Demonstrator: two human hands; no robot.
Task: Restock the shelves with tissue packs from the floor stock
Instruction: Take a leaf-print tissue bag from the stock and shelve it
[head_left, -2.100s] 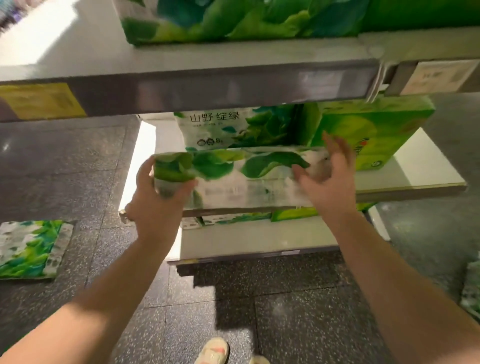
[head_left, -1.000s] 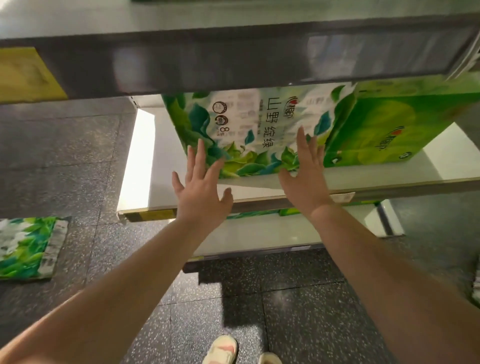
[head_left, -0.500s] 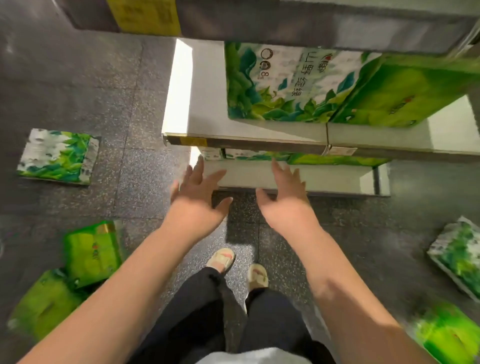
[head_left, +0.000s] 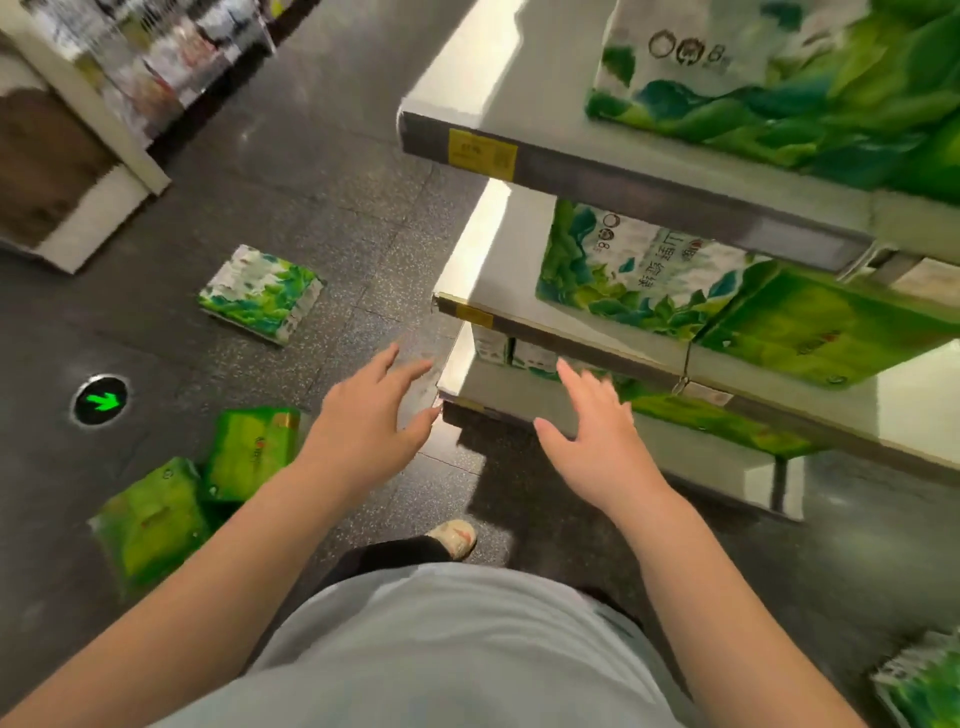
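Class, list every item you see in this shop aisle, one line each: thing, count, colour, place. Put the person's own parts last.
leaf-print tissue packs on floor: two, white and green, one left, one at the bottom right corner
plain green tissue packs: two, bright green, floor lower left
shelved tissue packs: several, green and white, on the shelves
shelves: three tiers, pale, right
price labels: two, yellow, shelf edges
floor arrow light: one, green, left
left hand: open, empty
right hand: open, empty
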